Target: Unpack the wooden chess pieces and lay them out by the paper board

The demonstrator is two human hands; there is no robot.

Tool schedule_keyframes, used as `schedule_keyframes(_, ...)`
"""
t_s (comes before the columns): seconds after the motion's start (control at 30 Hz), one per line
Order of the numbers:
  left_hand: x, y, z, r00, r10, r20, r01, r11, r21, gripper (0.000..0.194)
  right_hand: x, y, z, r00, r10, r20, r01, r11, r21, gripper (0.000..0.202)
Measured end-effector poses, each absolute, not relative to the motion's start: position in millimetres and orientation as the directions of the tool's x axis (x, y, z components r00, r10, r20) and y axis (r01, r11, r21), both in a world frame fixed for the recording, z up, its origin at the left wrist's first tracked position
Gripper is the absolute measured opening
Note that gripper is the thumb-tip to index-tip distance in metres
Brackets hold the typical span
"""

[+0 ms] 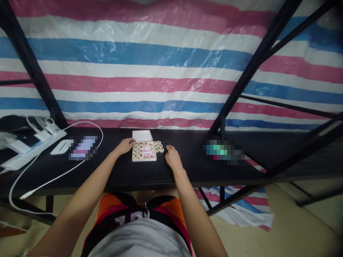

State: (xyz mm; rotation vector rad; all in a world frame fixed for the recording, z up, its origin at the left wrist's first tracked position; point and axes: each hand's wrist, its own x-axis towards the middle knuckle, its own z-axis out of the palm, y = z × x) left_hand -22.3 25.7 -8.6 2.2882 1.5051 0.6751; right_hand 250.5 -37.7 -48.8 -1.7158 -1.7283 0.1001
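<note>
A white box (144, 159) lies open on the black table, holding round pieces with dark and red characters and a pink-and-white paper. Its white lid (142, 135) lies behind it. Several loose round pieces (158, 146) sit against the box's right side. My left hand (125, 146) rests at the box's back left corner, fingertips near the lid; what its fingers hold, if anything, is too small to make out. Just right of the loose pieces, my right hand (173, 157) is on the table with its fingers curled; whether something is in them cannot be made out.
The black table (128, 175) runs across the view. A white power strip (29, 150) with plugs and white cables is at the left, beside a white flat item (62, 147) and a blurred-out object (83, 147). Another blurred-out object (221, 150) lies right. Black metal posts flank the striped sheet.
</note>
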Motion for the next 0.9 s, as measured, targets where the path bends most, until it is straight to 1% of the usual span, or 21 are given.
schedule_keyframes(0.13,-22.8,28.4,-10.7,0.334,0.920,0.208,0.778,-0.393,0.490,0.034,248.0,-43.5,-39.5,0.092,0.929,0.358,0.855,0.110,-0.507,0.051)
schedule_keyframes(0.27,-23.3,28.7,-11.2,0.335,0.919,0.209,0.779,-0.395,0.487,0.034,247.2,-48.1,-30.4,0.119,0.939,0.321,0.870,0.057,-0.490,0.047)
schedule_keyframes(0.4,-23.6,28.7,-11.4,0.333,0.919,0.208,0.778,-0.393,0.490,0.033,246.1,-49.6,-27.6,0.104,0.947,0.305,0.872,0.060,-0.485,0.047)
schedule_keyframes(0.57,-23.9,30.0,-12.9,0.347,0.911,0.222,0.769,-0.412,0.488,0.034,246.6,-48.7,-29.1,0.057,0.947,0.318,0.859,0.115,-0.499,0.046)
schedule_keyframes(0.77,-23.9,30.5,-13.3,0.338,0.916,0.213,0.775,-0.400,0.489,0.034,246.4,-47.0,-32.0,0.049,0.938,0.344,0.852,0.141,-0.505,0.044)
schedule_keyframes(0.9,-22.6,29.6,-11.9,0.327,0.923,0.203,0.786,-0.385,0.484,0.033,246.8,-46.3,-35.2,0.066,0.913,0.402,0.850,0.159,-0.501,0.042)
